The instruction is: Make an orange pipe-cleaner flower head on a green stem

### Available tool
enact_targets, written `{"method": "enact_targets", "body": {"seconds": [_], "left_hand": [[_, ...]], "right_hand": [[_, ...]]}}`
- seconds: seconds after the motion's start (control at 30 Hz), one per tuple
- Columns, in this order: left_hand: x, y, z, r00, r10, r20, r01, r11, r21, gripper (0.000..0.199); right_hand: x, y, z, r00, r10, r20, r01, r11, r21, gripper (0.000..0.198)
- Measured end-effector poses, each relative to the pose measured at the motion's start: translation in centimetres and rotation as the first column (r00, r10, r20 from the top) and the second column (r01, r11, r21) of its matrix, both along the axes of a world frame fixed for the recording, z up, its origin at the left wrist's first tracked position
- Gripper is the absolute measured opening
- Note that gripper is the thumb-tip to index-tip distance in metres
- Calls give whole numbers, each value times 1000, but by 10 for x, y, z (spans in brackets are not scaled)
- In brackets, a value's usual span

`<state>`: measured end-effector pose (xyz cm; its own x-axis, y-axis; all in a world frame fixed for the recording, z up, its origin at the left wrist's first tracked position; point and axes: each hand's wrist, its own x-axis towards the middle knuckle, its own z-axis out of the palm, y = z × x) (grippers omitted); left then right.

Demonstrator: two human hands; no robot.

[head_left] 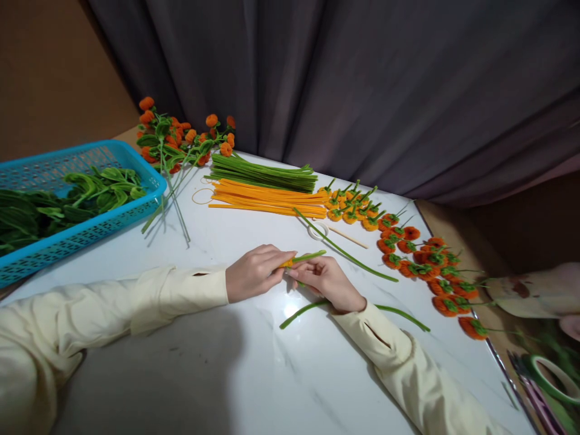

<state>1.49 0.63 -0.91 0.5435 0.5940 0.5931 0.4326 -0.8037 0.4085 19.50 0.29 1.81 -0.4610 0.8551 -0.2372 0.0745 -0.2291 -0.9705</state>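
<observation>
Over the middle of the table, my left hand [256,273] is closed on a small yellow-orange pipe-cleaner flower [286,263], mostly covered by the fingers. A green pipe-cleaner stem [312,256] sticks out from it to the right. My right hand [328,281] meets the left one there, its thumb and fingers pinched at a bit of green pipe cleaner by the flower's base. Beneath the right wrist lies one loose green pipe cleaner [403,315]. Another green pipe cleaner [348,249] lies just beyond, across a white ring-shaped roll [318,230] and near a thin wooden stick [348,237].
Bundles of green pipe cleaners [263,172] and orange pipe cleaners [267,198] lie at the back. Several yellow flowers [351,214] and red-orange flowers [426,261] line the right edge. A blue basket [86,231] of leaves stands left, beside finished stems [174,136]. Green tape [550,377] sits lower right.
</observation>
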Motion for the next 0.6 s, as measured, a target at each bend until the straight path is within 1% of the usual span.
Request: {"method": "enact_targets", "body": {"seconds": [0.1,0.3,0.4,0.6], "left_hand": [[-1,1,-2,1000,1,-3,-1,1000,14,33],[-2,2,-3,1000,-6,-19,6,1000,-8,36],[-3,2,-3,1000,0,-2,0,1000,-10,36],[-2,3,-2,997,36,67,-29,994,-109,35]], "right_hand": [[-1,-1,2,1000,-9,-2,9,1000,13,34],[-4,-3,2,1000,-22,5,22,1000,18,33],[-4,-3,0,999,-44,3,44,999,21,32],[-3,-4,-3,997,-74,0,74,997,24,30]]}}
